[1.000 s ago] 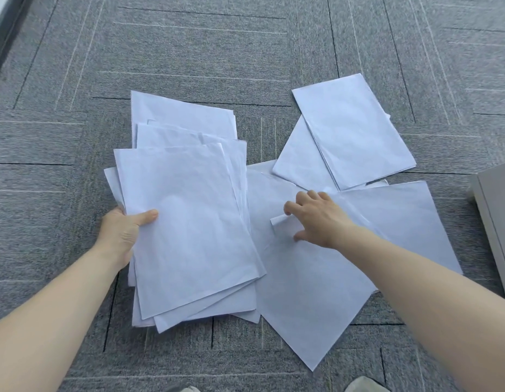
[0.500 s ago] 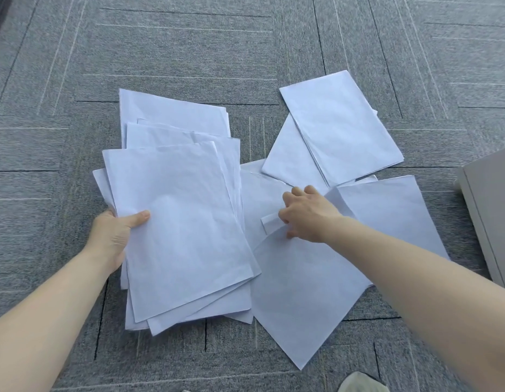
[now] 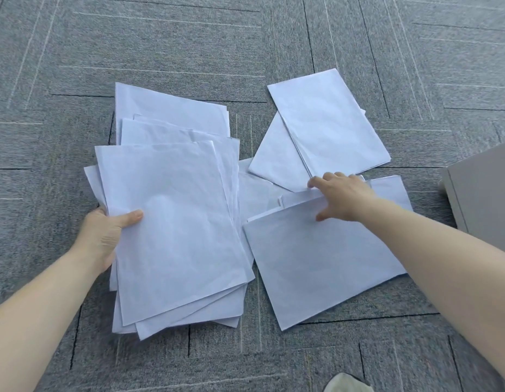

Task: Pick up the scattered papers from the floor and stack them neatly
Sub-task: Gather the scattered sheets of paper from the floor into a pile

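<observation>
White sheets lie scattered on the grey carpet. My left hand grips the left edge of a loose, fanned stack of papers, thumb on top. My right hand pinches the top edge of a large sheet on the right, thumb on its face and fingers over the edge. More sheets lie under that one. Beyond my right hand, two overlapping sheets rest on the floor. Another sheet shows between the stack and the right pile.
The floor is grey carpet tile. A grey box or cabinet corner stands at the right edge. A shoe tip shows at the bottom.
My right hand has moved right and pulled the large sheet with it, away from the left stack and turned squarer. My left hand keeps its hold on the stack.
</observation>
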A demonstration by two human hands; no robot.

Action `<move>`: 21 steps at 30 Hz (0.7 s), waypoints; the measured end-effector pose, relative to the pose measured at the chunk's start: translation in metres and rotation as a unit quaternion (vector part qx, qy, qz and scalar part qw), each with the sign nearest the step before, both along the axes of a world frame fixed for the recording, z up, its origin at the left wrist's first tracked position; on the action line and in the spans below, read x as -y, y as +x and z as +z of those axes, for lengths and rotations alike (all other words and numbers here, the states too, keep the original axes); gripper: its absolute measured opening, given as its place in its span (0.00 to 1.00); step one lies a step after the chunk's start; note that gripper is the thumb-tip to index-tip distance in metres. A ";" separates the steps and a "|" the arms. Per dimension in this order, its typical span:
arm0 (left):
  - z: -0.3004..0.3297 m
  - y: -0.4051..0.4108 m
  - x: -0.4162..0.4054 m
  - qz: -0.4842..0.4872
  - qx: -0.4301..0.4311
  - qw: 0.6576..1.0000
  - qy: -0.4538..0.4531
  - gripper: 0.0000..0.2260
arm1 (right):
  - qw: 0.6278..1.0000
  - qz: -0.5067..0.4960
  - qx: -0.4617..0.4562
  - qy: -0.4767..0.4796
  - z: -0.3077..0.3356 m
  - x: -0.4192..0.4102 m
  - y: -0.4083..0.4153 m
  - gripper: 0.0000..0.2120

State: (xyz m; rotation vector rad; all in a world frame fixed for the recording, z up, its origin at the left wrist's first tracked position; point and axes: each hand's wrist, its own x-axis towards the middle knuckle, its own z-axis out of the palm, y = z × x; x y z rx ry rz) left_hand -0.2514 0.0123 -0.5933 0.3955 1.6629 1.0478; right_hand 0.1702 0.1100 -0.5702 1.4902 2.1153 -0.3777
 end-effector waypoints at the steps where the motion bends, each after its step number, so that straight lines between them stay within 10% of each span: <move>1: 0.000 0.001 -0.001 -0.004 0.000 1.000 0.000 0.12 | 1.000 0.000 0.006 -0.002 -0.002 -0.001 -0.001 0.36; 16: -0.004 0.002 -0.002 0.006 -0.001 1.000 0.004 0.19 | 0.996 0.077 -0.014 -0.033 -0.009 -0.001 -0.010 0.27; 21: -0.004 -0.001 -0.001 0.003 0.000 1.000 0.003 0.15 | 0.994 0.087 0.010 -0.059 0.005 0.002 -0.021 0.08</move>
